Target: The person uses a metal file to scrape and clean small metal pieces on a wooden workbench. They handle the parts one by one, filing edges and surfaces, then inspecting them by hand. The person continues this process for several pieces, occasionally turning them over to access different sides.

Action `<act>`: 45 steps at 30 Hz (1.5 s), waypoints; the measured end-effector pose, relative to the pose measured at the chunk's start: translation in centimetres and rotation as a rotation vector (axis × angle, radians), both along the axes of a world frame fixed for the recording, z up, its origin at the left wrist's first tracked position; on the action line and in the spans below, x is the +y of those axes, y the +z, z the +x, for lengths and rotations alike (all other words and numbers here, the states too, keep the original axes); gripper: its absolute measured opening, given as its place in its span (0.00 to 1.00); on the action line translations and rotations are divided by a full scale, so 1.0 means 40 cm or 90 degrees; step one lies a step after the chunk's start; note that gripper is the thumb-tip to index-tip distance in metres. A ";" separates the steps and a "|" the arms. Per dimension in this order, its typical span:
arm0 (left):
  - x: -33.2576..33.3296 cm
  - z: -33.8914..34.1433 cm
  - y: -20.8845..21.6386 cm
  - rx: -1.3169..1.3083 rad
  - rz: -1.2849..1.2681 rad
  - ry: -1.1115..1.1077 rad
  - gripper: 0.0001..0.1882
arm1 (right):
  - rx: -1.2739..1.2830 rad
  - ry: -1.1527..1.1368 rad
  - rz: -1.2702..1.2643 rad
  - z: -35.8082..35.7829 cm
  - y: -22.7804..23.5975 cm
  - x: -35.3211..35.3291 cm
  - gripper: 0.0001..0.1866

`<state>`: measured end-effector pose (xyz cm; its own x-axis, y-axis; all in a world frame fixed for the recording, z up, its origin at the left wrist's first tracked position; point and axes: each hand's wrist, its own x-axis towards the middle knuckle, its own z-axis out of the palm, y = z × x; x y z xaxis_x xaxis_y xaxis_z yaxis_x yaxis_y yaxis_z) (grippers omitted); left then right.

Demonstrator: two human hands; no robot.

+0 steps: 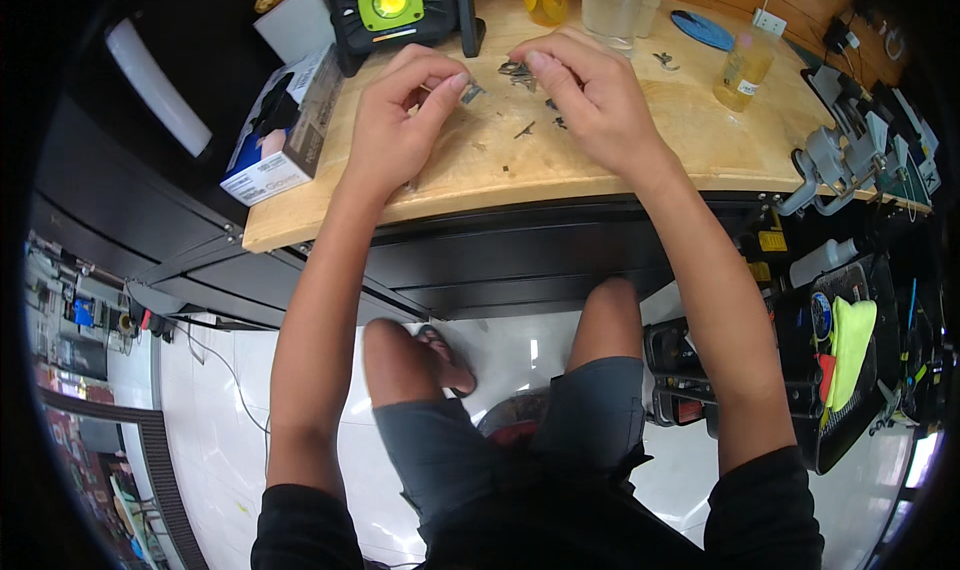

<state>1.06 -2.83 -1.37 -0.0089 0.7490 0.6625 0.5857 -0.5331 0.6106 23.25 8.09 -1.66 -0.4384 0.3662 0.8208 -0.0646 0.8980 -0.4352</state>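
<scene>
Over the wooden workbench [700, 150], my left hand [405, 120] is closed in a pinch. A small flat grey metal piece [473, 93] shows at its thumb and fingertip. My right hand [595, 95] is also pinched, thumb against forefinger, beside a little heap of dark metal parts [517, 72]. What its fingertips hold, if anything, is too small to make out. Nearer me on the wood lie a thin dark metal part [524, 130] and a tiny dark square bit [506, 169]. Another small metal part [665, 61] rests beyond my right hand.
A work lamp [400, 5] and a glove box [285, 130] stand at the left. Toward the back right are a clear container [612, 15], a blue disc [702, 30] and a yellowish bottle [744, 73]. A clamp-on vise [835, 165] grips the right edge, above a black bin [855, 400].
</scene>
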 end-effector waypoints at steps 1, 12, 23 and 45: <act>-0.001 0.001 -0.001 0.014 0.009 0.003 0.06 | -0.023 0.002 0.007 0.001 -0.003 -0.006 0.14; -0.050 0.029 0.018 -0.005 -0.026 -0.094 0.06 | -0.241 0.164 -0.284 0.004 0.018 -0.058 0.09; 0.000 0.003 0.086 0.039 -0.194 -0.155 0.13 | -0.151 0.122 -0.403 0.019 0.040 -0.071 0.20; 0.044 0.012 0.046 0.107 -0.018 -0.195 0.03 | -0.146 0.061 -0.308 0.014 0.029 -0.068 0.16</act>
